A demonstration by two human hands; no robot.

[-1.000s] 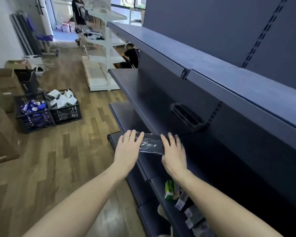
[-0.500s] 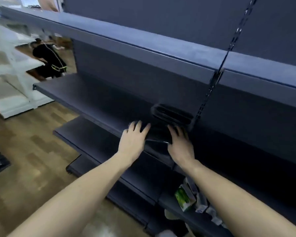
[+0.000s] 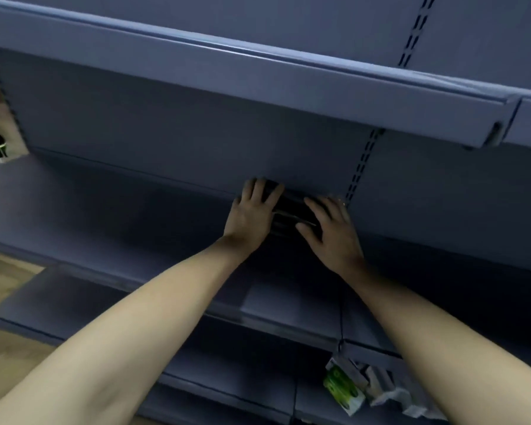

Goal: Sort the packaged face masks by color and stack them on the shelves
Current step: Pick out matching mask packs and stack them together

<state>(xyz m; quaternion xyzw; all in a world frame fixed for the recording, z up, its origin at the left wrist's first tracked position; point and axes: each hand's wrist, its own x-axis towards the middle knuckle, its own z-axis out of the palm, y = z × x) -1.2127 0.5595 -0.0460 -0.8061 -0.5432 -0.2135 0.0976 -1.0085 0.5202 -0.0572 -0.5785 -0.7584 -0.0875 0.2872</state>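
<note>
- Two bare forearms enter from the lower corners of the frame and reach up toward the centre.
- At lower right, on a low dark shelf point(image 3: 258, 394), lies a loose heap of small packages point(image 3: 362, 384), one with a green label; they look not yet sorted, though whether they are masks is too blurred to tell.
- In the centre, the left hand point(image 3: 250, 211) rests with fingers straight and spread against the left end of a dark stack of packaged masks point(image 3: 292, 211).
- The right hand point(image 3: 331, 233) lies flat over the stack's right end, fingers extended, thumb toward the middle. Neither hand curls round anything.
- The stack sits on the middle shelf point(image 3: 120, 207), pushed back near the rear panel, just left of the slotted upright point(image 3: 360, 167).
- Across the top of the frame runs the upper shelf point(image 3: 258, 78), nothing visible on it.
- Judged from this, one dark pile is placed and being squared up; the heap below likely remains, so the task seems at an early stage.
</note>
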